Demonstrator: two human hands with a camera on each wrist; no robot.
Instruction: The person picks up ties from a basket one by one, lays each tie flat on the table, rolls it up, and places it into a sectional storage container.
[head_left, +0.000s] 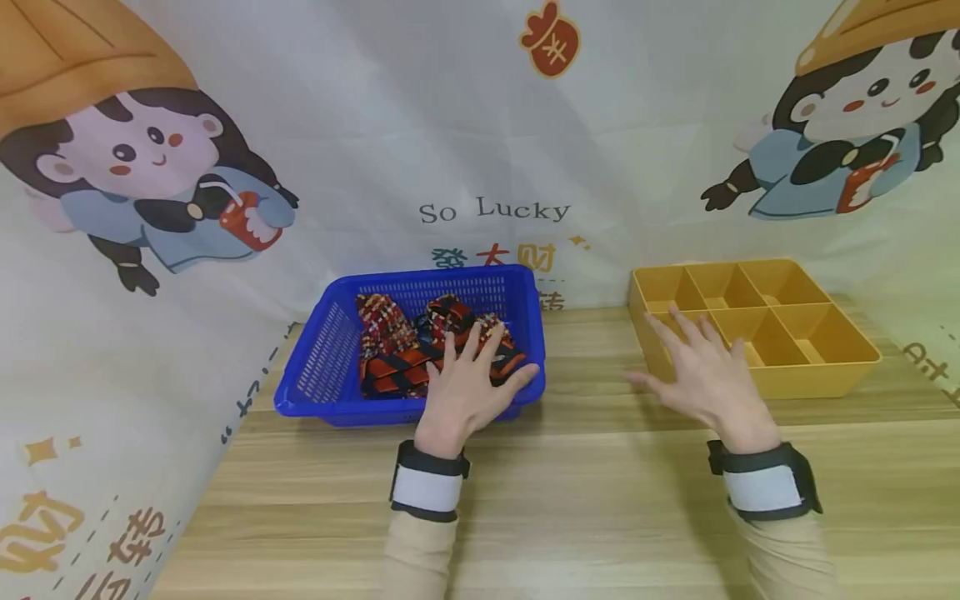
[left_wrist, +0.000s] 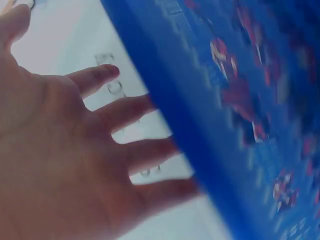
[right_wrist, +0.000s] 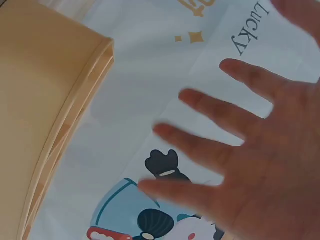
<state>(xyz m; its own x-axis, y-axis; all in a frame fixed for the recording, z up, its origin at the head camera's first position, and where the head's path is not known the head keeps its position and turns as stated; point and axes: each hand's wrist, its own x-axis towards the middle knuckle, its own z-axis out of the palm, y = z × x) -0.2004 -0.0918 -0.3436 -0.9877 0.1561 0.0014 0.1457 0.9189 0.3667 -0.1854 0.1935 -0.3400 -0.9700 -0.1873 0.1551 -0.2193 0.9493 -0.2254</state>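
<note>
My left hand [head_left: 467,387] hovers over the front right of a blue plastic basket [head_left: 315,407], fingers spread and holding nothing. Inside the basket lie a red, black and cream plaid cloth piece [head_left: 386,327] and orange-and-black striped cloth strips [head_left: 386,381], partly hidden by the hand. The left wrist view shows the outstretched fingers overlapping the blue rim [left_wrist: 165,120]. My right hand [head_left: 708,379], also spread and holding nothing, is near the front left of a yellow divided box [head_left: 806,383]. In the right wrist view, the fingers are apart from the box wall [right_wrist: 45,75].
Both containers stand on a light wood-grain table [head_left: 585,500], close to a white printed cloth backdrop [head_left: 360,125] that rises behind and along the sides. Several square compartments divide the yellow box. Black-and-white bands circle both wrists.
</note>
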